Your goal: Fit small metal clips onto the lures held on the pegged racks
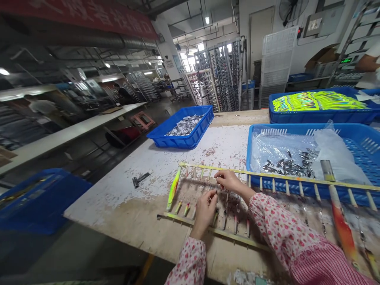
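A long yellow-painted rack (285,177) with many pegs lies across the worn table. Several fishing lures hang between its two rails; a yellow-green lure (173,190) sits at the left end and an orange-red lure (341,225) at the right. My left hand (205,209) is closed in a pinch on a small metal piece among the pegs. My right hand (230,181) pinches at the upper rail, its fingers closed on something too small to name. Both sleeves are pink with a floral print.
A blue tray (362,136) with a plastic bag of small metal parts stands behind the rack. Another blue tray (196,136) of silvery parts sits farther left, a third (320,116) holds yellow-green lures. A metal tool (141,179) lies on the table. A blue crate (35,198) stands at left.
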A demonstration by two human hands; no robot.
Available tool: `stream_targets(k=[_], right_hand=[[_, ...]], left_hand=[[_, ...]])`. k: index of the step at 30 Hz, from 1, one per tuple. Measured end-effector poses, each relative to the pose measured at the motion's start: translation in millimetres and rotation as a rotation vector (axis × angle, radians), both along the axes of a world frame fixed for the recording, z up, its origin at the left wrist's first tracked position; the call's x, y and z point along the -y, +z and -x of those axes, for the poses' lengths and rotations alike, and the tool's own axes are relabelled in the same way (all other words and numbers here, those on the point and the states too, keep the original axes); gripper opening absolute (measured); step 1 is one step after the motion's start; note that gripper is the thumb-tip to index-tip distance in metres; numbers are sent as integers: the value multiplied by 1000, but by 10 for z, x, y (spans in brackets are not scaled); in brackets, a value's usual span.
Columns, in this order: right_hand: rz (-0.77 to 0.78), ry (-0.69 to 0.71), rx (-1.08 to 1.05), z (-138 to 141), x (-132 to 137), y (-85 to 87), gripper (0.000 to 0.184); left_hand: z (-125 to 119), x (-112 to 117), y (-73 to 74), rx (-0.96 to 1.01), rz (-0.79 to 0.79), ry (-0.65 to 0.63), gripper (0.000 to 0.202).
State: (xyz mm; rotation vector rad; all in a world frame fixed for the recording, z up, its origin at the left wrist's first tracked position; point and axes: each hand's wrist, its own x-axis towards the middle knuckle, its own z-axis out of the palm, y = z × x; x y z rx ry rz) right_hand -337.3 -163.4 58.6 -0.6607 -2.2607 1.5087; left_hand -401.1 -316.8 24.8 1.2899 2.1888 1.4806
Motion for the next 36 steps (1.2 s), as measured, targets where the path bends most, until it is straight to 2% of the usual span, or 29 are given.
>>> stream_targets(k=[4, 7, 8, 10, 12, 13, 17, 20, 23, 26, 31, 36], right_hand=[[-179, -24, 3, -75, 63, 47, 24], [-377, -88, 2, -198, 241, -1, 24], [-422, -65, 37, -243, 328, -41, 21], [-441, 78, 141, -318, 529, -147, 15], [-388, 218, 203, -356, 731, -267, 13], [-341, 237, 202, -361, 818, -322, 15], [-128, 120, 94, -329, 1019, -465, 21], [45, 99, 29, -307, 1042, -520, 22], [168, 19, 2, -301, 1038, -573, 15], [192, -43, -27, -305, 1046, -610, 10], [195, -64, -36, -338, 1063, -598, 6], [220, -58, -53, -344, 1051, -614, 6]], left_hand=[[22, 23, 92, -126, 35, -77, 15], [108, 37, 147, -48, 20, -117, 11], [144, 41, 163, -5, 20, -135, 9], [214, 51, 197, 44, 40, -166, 9], [269, 65, 241, 25, 78, -191, 11], [289, 73, 266, 7, 92, -200, 12], [319, 110, 361, -12, 104, -201, 11], [305, 125, 403, -31, 108, -198, 12], [271, 129, 423, -71, 123, -221, 14], [227, 133, 439, -80, 130, -230, 15], [185, 140, 451, -47, 157, -220, 18], [215, 120, 384, -108, 142, -200, 17]])
